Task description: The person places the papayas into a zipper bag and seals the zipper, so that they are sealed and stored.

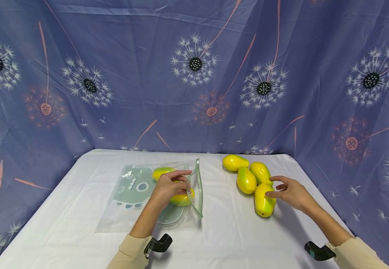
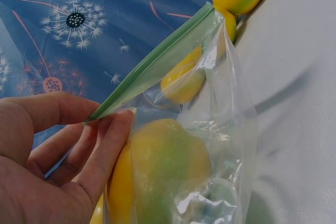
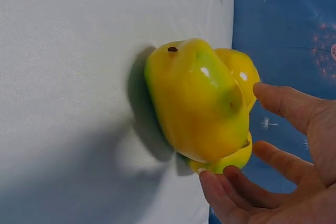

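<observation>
My left hand (image 1: 167, 188) pinches the green zip edge (image 2: 152, 59) of a clear plastic bag (image 1: 108, 218), holding its mouth partly raised. Inside lie two glossy yellow-green papayas (image 1: 162, 173), partly behind that hand. The bag has a green cartoon face (image 1: 130, 192) printed on it. To the right, my right hand (image 1: 293, 192) is spread beside the nearest papaya (image 3: 194, 103) of a cluster, its thumb and fingers apart. Whether its fingertips touch the fruit I cannot tell.
Behind the nearest fruit, further papayas (image 1: 246, 181) sit close together on the white tablecloth (image 1: 228, 231). A blue dandelion-print curtain (image 1: 147, 74) encloses the table's back and sides. Black wrist mounts (image 1: 160, 243) sit by both sleeves.
</observation>
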